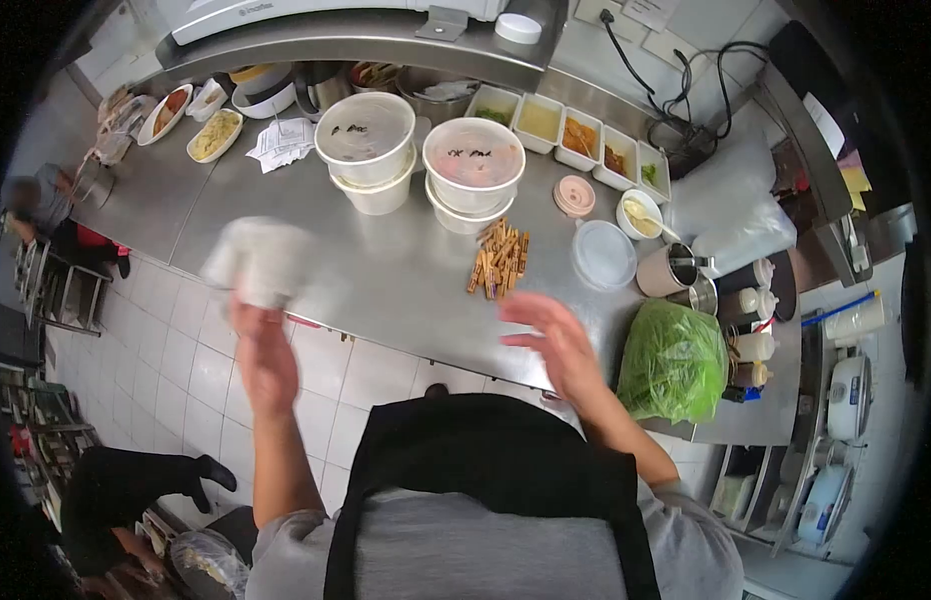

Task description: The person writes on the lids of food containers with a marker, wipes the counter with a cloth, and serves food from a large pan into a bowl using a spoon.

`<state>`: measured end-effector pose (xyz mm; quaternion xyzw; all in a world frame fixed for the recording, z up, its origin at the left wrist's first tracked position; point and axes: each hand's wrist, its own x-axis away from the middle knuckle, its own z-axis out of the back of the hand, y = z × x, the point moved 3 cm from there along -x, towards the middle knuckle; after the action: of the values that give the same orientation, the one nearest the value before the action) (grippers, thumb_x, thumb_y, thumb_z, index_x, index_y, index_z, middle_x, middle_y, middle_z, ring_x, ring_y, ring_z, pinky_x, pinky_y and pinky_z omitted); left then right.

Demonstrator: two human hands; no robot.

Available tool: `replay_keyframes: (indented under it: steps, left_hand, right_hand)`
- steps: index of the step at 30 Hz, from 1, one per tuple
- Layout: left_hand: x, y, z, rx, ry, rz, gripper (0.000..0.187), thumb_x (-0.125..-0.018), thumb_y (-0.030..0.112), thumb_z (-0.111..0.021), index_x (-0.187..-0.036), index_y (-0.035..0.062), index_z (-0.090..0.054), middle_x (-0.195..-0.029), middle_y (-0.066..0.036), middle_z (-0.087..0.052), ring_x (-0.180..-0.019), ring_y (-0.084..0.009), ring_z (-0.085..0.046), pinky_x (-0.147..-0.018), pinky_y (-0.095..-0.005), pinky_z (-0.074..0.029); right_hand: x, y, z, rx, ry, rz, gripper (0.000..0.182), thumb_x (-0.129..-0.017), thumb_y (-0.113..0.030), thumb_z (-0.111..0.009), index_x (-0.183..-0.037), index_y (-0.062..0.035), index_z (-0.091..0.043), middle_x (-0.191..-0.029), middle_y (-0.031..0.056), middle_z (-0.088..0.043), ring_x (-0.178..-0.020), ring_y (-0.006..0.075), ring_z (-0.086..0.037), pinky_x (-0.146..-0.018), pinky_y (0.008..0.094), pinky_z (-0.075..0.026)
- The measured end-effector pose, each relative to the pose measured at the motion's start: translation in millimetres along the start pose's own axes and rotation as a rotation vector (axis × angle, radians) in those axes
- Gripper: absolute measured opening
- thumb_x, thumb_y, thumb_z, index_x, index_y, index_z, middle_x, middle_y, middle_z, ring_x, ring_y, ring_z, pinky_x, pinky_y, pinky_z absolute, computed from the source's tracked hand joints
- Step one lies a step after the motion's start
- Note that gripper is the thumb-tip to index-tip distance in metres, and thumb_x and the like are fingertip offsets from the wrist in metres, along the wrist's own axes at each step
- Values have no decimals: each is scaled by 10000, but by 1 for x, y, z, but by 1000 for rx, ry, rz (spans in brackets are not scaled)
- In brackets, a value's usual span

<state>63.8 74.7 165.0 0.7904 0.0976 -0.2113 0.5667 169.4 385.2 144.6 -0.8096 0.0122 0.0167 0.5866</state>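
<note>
My left hand (263,355) grips a whitish cloth (256,262), blurred by motion, at the front edge of the steel counter. My right hand (554,345) is over the counter's front edge with its fingers spread and nothing in them. Just beyond its fingertips lies a heap of small brown printed sticks or sachets (500,258). Behind the heap stand two stacks of round white tubs, a left stack (366,140) and a right stack (474,165), with clear lids marked in writing.
A green bag (674,362) sits on the right, near squeeze bottles (756,303) and a clear lid (604,255). Food trays (539,118) line the back. Papers (284,142) and food dishes (216,135) are at the left. Other people (136,500) are at far left and lower left.
</note>
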Motion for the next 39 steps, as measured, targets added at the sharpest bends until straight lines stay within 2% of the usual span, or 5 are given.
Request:
replay_keyframes:
  steps: [5,11,14,30,39]
  left_hand:
    - [9,4,-135,35,-988,-75,436,-799,237,-657,-1205,110,-558,-1321,-172,-437,-1254,-307,-408,-990,-392,-364]
    - [-35,-126,-165,-1104,-303,-425,264,-782,156,-673,-990,53,-546,-902,-73,-536,-862,-209,-561,-674,-312,-469]
    - [-38,-222,-141,-228,271,533,290,-807,243,-675,-967,53,-523,-880,-61,-537,-745,-177,-569,-599,-342,-486]
    - [-26,-189,-75,-272,358,687,217,-830,194,-559,-880,-17,-544,-797,-64,-547,-693,-160,-558,-574,-335,-531]
    - [29,-115,30,-324,626,682,320,-855,188,-498,-1104,-8,-545,-995,-100,-628,-861,-188,-623,-665,-349,-553]
  right_hand:
    - [11,7,-15,-269,35,-114,650,-877,-494,-487,-1320,-28,-387,-1223,166,-526,-1067,285,-558,-928,451,-454]
    - [41,-28,101,-144,549,-59,458,-806,-111,-536,-1245,-20,-444,-1093,126,-578,-995,250,-592,-889,379,-478]
    - [40,-86,116,142,615,106,503,-759,-10,-567,-1246,-38,-444,-1092,96,-560,-997,215,-568,-875,325,-457]
    - [-146,-149,151,1376,-253,255,298,-702,11,-582,-990,-56,-621,-1038,95,-608,-983,269,-564,-884,329,-427]
    - [-256,-21,139,1734,50,359,217,-753,-149,-604,-957,-137,-678,-1048,108,-597,-1035,321,-539,-807,401,-477]
